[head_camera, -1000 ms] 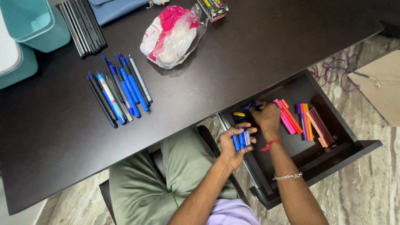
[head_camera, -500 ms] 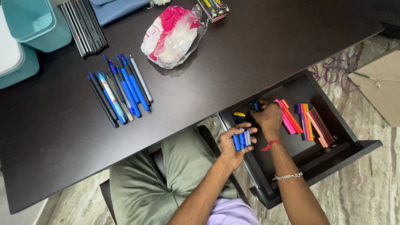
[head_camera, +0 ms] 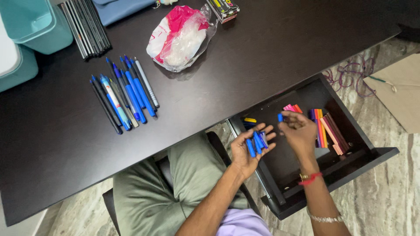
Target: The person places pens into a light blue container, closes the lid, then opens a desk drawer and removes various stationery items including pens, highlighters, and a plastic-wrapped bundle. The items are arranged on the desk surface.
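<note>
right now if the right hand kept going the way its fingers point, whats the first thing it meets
Probably the blue markers cupped in the left hand. The right hand, pinching a small blue piece, points left toward them above the open drawer, though depth is unclear.

Desk (head_camera: 245,61): row of pens (head_camera: 122,94) at left; pencils (head_camera: 87,28) behind them, bins (head_camera: 26,35) further left; plastic bag (head_camera: 181,37) right of the pencils. Open drawer (head_camera: 350,161) under the desk's near right edge: markers (head_camera: 326,126) inside (right half), both hands above its left part.
</note>
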